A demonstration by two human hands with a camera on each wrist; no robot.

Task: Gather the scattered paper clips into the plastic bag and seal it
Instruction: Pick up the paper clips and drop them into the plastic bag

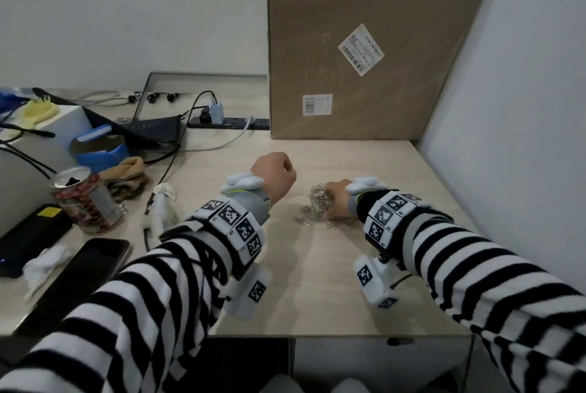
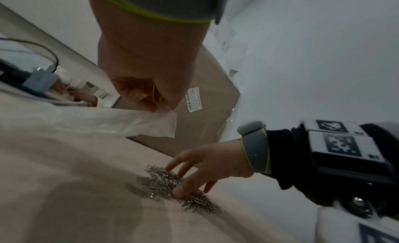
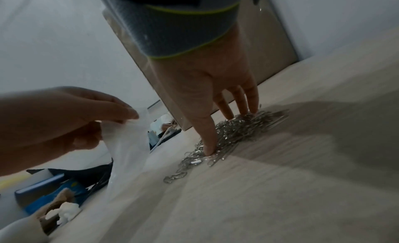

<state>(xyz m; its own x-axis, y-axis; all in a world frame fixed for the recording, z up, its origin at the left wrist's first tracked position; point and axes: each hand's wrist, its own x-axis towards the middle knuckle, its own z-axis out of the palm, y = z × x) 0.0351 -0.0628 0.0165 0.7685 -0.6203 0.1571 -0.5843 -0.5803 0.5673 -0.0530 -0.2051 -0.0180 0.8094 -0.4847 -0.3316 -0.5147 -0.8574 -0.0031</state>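
Silver paper clips (image 1: 320, 202) lie under the right hand (image 1: 336, 199), fingers spread; left hand (image 1: 275, 177), beside, pinches the plastic bag (image 3: 127, 144).

My head camera looks forward and down over the desk (image 1: 317, 281) from above. Each wrist camera sits low near the surface, looking along my hand, and all three share the clips (image 1: 320, 202) near the desk's right edge.

We observe the left hand (image 1: 274, 175) raised at frame centre, fingers curled, pinching the plastic bag (image 2: 149, 122). The right hand (image 1: 337, 199), centre right, spreads straight fingers (image 3: 251, 99) downward, fingertips touching the paper clips (image 3: 233, 132).
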